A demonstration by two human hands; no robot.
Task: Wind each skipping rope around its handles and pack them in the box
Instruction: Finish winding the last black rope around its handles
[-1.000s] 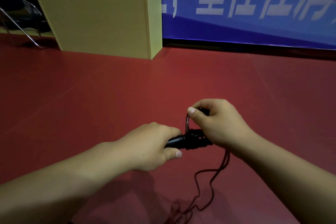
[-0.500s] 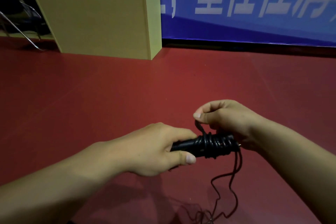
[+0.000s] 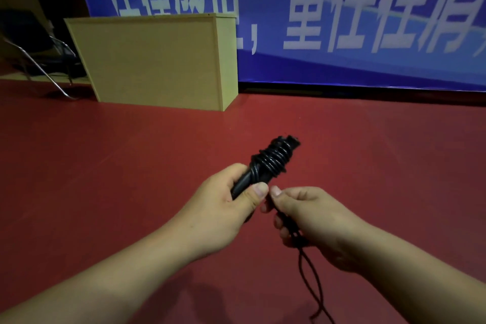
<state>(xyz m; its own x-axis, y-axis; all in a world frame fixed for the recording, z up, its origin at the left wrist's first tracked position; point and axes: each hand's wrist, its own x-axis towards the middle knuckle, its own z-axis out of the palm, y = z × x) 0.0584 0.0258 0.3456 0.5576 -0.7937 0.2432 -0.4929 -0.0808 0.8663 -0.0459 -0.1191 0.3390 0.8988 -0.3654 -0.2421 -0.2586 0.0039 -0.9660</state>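
I am looking down through the head camera at two bare hands over a red floor (image 3: 105, 166). My left hand (image 3: 223, 208) is wrapped around the lower end of the black skipping-rope handles (image 3: 268, 163), thumb pressed on top, the bundle tilted up and away to the right. Black rope is already coiled tightly around the upper part of the handles. My right hand (image 3: 313, 221) sits just beside the left thumb, fingers curled and pinching the loose rope (image 3: 310, 279), which drops from that hand toward the bottom edge of the view. A tan wooden box (image 3: 157, 60) stands well apart at the upper left, against a blue banner (image 3: 342, 21) with white lettering; I cannot see inside it.

What could go wrong, as I judge it: if the right hand lets the rope go slack, the coils may loosen and slide off the free end of the handles. The trailing length could also tangle, since it hangs in loose loops.

Compared with half a second ago, the bundle has swung from lying sideways to pointing away, and the right hand has dropped from above the coils to below them, close to the left thumb
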